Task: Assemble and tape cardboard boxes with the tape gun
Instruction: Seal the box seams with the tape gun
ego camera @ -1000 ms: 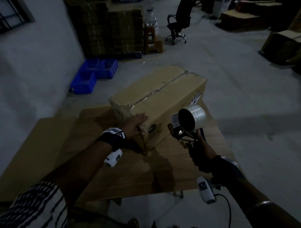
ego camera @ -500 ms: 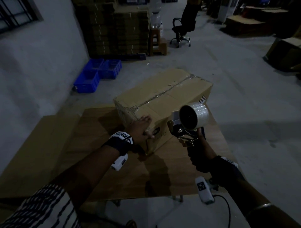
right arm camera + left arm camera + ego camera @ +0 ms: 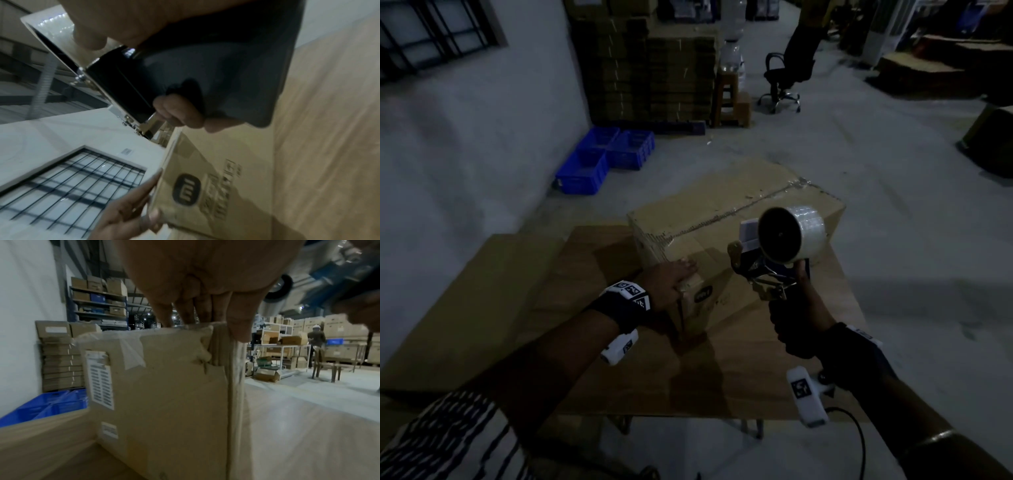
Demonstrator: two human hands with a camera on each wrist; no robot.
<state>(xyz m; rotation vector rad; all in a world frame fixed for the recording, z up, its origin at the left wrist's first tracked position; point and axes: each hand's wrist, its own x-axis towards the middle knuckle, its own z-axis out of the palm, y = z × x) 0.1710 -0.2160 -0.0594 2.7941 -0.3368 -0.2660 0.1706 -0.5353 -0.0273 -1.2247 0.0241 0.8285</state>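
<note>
A closed cardboard box (image 3: 722, 205) with clear tape along its top seam lies on the wooden table (image 3: 722, 377). My left hand (image 3: 671, 279) rests on the box's near corner, with straight fingers lying on the top face and the thumb down the vertical edge (image 3: 238, 327). The right hand (image 3: 801, 318) grips the dark handle of the tape gun (image 3: 767, 274). Its clear tape roll (image 3: 794, 236) is raised beside the box's right side, apart from the cardboard. The box's printed side (image 3: 226, 178) shows in the right wrist view below the gun (image 3: 164, 73).
A flat cardboard sheet (image 3: 482, 291) lies at the table's left. Blue crates (image 3: 602, 157) sit on the floor by the wall, beside a stack of flat cartons (image 3: 647, 75). A stool (image 3: 729, 99) and an office chair (image 3: 784, 78) stand farther back. Open floor lies to the right.
My left hand has slid slightly toward the box's near corner. The tape gun stays raised beside the box, lifted a touch. The head view has shifted.
</note>
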